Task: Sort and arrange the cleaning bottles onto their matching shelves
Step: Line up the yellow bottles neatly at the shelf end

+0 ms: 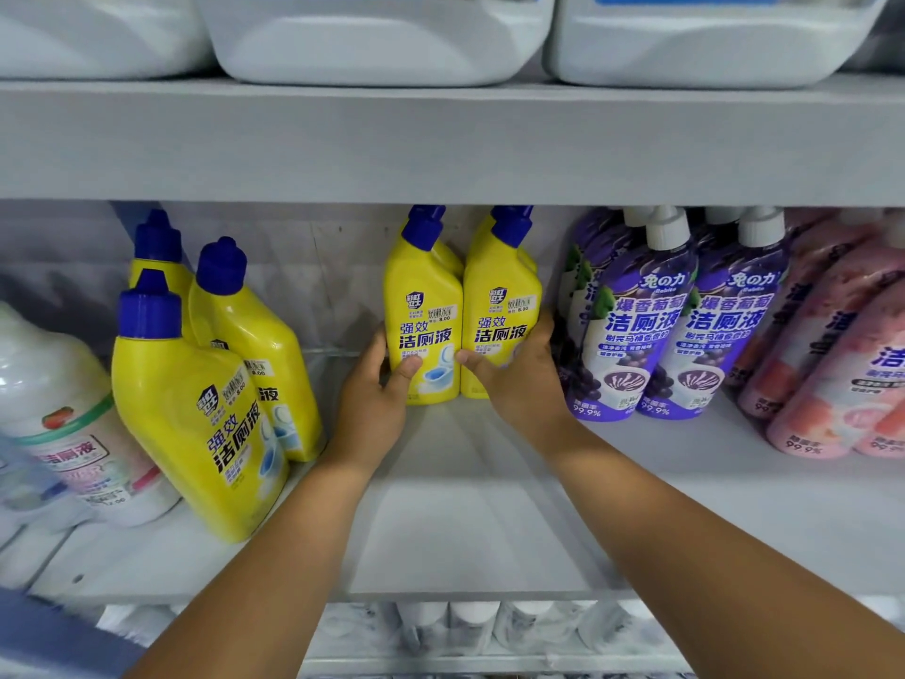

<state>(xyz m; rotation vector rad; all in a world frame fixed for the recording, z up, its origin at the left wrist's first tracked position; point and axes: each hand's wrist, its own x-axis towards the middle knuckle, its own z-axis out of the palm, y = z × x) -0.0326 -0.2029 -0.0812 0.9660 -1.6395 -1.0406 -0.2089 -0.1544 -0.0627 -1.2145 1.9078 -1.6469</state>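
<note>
Head view. A grey shelf (465, 507) runs across the middle of the frame, with a second shelf board (440, 139) above it. At centre, two upright yellow bottles with blue caps stand side by side and touching, each with another like bottle behind it. The left hand (372, 399) grips the left yellow bottle (423, 311) low on its body, thumb curled across the front of the label and fingers hidden round its left side. The right hand (519, 379) grips the right yellow bottle (502, 311) in mirror fashion, thumb on the front, fingers round its right side. Both bottles rest on the shelf surface.

At left of the frame, three more yellow bottles (196, 409) stand in a cluster nearer the shelf edge, well apart from the held pair. At far left is a white bottle with a pink label (73, 423). To the right of the held pair stand purple bottles (685, 330) with white caps, then pink bottles (842, 365) at far right. Large white jugs (382, 36) sit on the upper shelf. Pale bottle tops (470, 624) show on the level below.
</note>
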